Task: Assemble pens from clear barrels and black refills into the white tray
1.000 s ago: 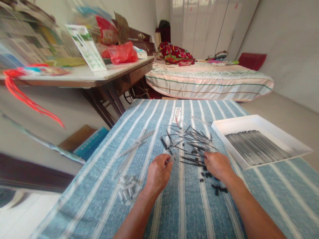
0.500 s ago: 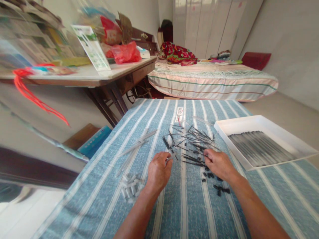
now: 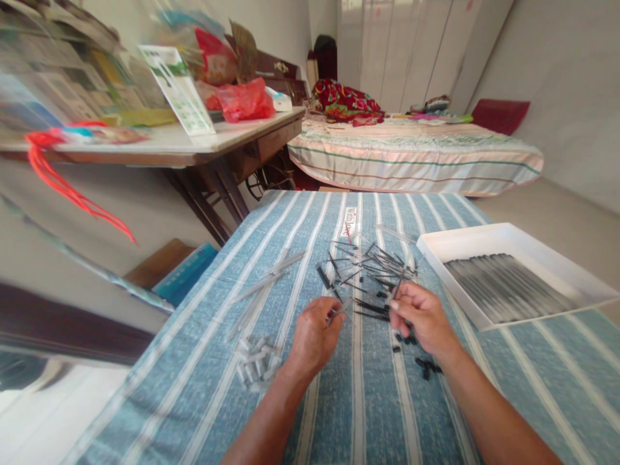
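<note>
My left hand point(image 3: 314, 332) is closed around a short translucent tube point(image 3: 345, 306) that pokes out past the fingertips. Between the thumb and fingers of my right hand point(image 3: 422, 318) is a thin dark stick point(image 3: 400, 281), pointing up and away; it looks like a pen refill. Ahead of both hands lies a loose heap of thin black sticks point(image 3: 387, 263). Small black caps point(image 3: 407, 340) are scattered under and beside my right hand. To the left of my left hand sit a pile of short whitish cylinders point(image 3: 258, 363) and several long clear tubes point(image 3: 267, 281).
A shallow white box point(image 3: 467, 237) stands at the right, holding a row of dark-cored clear sticks point(image 3: 506, 289). Striped blue cloth point(image 3: 194, 387) covers the table. A cluttered desk point(image 3: 165, 155) is at the left, and a bed point(image 3: 411, 155) is behind.
My right hand has risen slightly from the black sticks with one thin dark stick in its fingers. My left hand has shifted a little to the right, still holding the tube.
</note>
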`<state>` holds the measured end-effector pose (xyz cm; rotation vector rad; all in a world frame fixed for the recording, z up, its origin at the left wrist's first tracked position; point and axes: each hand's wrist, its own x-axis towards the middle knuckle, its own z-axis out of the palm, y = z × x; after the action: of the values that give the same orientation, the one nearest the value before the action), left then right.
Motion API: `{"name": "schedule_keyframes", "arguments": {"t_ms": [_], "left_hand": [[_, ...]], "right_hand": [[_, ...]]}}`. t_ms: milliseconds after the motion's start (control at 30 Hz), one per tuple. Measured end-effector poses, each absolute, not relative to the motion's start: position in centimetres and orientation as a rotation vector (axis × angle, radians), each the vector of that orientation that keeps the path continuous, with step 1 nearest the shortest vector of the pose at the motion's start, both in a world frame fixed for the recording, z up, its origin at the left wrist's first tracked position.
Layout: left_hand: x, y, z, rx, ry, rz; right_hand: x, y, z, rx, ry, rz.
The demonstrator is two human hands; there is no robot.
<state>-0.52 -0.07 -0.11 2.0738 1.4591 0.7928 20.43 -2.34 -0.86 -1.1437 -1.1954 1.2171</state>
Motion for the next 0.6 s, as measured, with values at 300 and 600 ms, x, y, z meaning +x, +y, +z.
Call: {"name": "schedule_keyframes", "arguments": {"t_ms": [300, 600], "left_hand": [[0.5, -1.1, 0.8, 2.037, 1.267, 0.783], [0.8, -1.3, 1.1, 2.025, 1.201, 0.778]], "right_hand": [[19.0, -2.7, -0.4, -0.817, -0.914, 1.341], [18.1, -2.7, -0.9, -0.853, -0.958, 1.347]]}}
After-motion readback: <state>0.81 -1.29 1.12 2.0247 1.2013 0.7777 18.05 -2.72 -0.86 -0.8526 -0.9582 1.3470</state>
